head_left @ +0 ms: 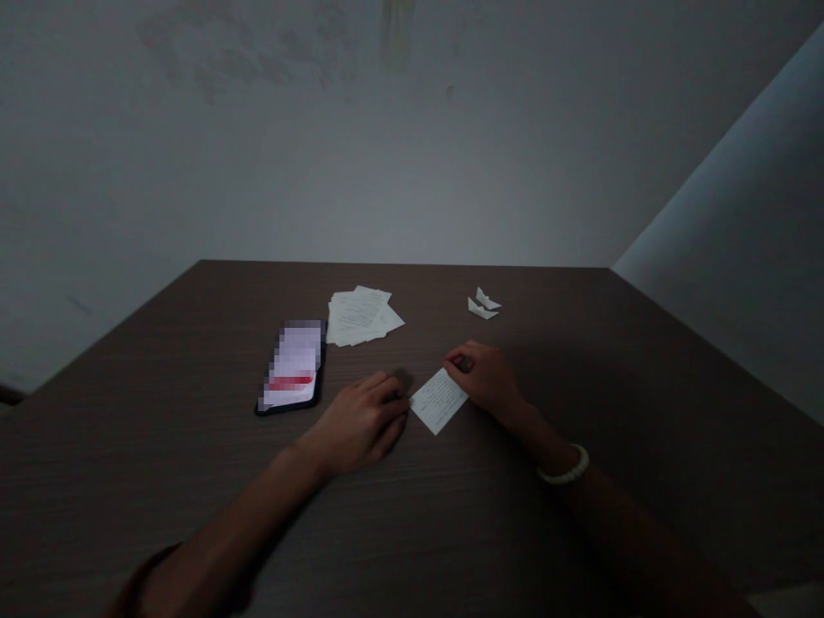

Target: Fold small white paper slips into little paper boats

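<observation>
- Rows of small dark text are seen on the small sheet of paper (438, 405), but no word of it can be read.
- Lines of writing are also shown on the pile of papers (358, 318), likewise too small to be made out.
- The screen of the phone (297, 360) is masked by coarse blocks; only a pale field and a red band near its lower end can be distinguished.
- The small sheet is laid on the dark table (193, 360) between the two hands, turned so that one corner is pointed toward the near edge.
- Its far corner is met by the right hand (486, 378), whose thumb and forefinger are drawn narrowly together, with the paper apparently pinched at the tips.
- Its left corner is reached by the fingertips of the left hand (364, 421); those fingers are loosely bent and slightly parted, and whether the paper is gripped by them cannot be told.
- A pale bracelet (565, 466) is worn on the right wrist.
- The phone is placed to the left of the left hand, with the pile fanned out just beyond it on the far side.
- Two folded paper pieces (481, 312) are set close together beyond the right hand, well to the right of the pile.
</observation>
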A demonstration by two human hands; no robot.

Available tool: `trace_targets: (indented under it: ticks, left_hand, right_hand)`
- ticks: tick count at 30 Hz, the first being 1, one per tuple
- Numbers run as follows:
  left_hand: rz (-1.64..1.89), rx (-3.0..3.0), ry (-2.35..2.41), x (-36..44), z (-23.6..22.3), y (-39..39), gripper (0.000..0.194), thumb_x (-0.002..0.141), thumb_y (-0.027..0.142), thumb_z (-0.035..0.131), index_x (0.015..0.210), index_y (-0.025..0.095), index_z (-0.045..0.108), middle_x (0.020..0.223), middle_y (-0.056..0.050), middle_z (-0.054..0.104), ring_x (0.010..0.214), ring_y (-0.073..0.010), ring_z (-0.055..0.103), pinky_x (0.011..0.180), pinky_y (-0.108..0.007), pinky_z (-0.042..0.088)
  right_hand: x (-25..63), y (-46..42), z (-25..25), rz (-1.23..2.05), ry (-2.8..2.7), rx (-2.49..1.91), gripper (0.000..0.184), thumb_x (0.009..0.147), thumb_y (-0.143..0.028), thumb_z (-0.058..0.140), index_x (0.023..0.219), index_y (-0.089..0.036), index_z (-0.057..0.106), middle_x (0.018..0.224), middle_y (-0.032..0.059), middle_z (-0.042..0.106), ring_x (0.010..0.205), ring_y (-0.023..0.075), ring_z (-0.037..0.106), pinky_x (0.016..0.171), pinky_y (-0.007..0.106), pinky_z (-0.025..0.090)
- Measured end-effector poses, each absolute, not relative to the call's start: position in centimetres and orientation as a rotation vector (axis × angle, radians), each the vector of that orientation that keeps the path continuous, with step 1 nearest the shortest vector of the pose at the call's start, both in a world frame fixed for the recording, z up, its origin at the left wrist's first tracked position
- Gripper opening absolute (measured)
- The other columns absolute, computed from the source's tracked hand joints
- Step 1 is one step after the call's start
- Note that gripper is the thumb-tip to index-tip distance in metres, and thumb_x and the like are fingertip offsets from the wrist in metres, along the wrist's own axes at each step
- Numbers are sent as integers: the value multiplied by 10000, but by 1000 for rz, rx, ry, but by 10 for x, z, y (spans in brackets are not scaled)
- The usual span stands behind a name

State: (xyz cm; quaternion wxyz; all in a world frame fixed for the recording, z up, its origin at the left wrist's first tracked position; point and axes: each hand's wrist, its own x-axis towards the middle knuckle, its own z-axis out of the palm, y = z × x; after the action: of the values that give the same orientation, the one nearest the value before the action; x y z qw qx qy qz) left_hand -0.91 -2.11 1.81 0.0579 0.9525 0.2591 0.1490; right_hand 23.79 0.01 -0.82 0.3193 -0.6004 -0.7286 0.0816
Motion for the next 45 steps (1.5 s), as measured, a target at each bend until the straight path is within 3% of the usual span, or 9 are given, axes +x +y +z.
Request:
trace_targets:
  ticks: [13, 20, 29, 32, 37, 45]
  left_hand:
    - [476, 2881, 779, -8, 17, -21, 232, 935, 209, 449, 919, 150, 672, 944, -94, 584, 882, -224, 518, 765, -370, 478]
    - [450, 2833, 818, -5, 19, -24, 291, 936, 250, 471, 1169, 168, 623, 1129, -123, 555, 996, -261, 506, 856, -415, 457]
    - [424, 2832, 829, -5, 17, -23, 336, 938, 272, 466, 1234, 182, 600, 1225, -140, 522, 1078, -293, 484, 916, -477, 435]
    - [434, 2820, 786, -7, 20, -23, 297, 919, 264, 504, 1168, 184, 645, 1179, -129, 545, 1051, -281, 499, 901, -458, 444]
    - [517, 2770, 630, -8, 27, -23, 218, 913, 241, 522, 885, 192, 732, 1018, -88, 606, 945, -233, 530, 819, -391, 467]
    - [558, 2645, 525, -6, 26, -25, 204, 866, 214, 589, 699, 181, 701, 986, -63, 631, 936, -211, 549, 794, -360, 480]
  right_hand:
    - [233, -4, -7, 142, -2145, -1360, 75, 843, -254, 684, 829, -200, 734, 889, 42, 682, 835, 178, 604, 749, 296, 446]
    - [226, -4, -12, 229, -2247, -1136, 69, 852, -265, 698, 862, -232, 758, 891, 35, 659, 829, 164, 566, 759, 300, 438]
    - [225, -5, -12, 243, -2253, -1136, 76, 851, -271, 700, 886, -239, 759, 914, 35, 651, 859, 173, 555, 786, 310, 439]
    - [225, -5, -12, 239, -2261, -1142, 78, 850, -278, 702, 884, -239, 761, 912, 37, 654, 853, 173, 558, 784, 313, 438]
    - [224, -4, -12, 229, -2241, -1150, 68, 843, -273, 710, 869, -238, 763, 897, 39, 657, 849, 172, 563, 772, 312, 435]
    - [223, -5, -12, 213, -2210, -1177, 51, 838, -255, 712, 859, -225, 747, 896, 36, 662, 844, 175, 569, 793, 324, 433]
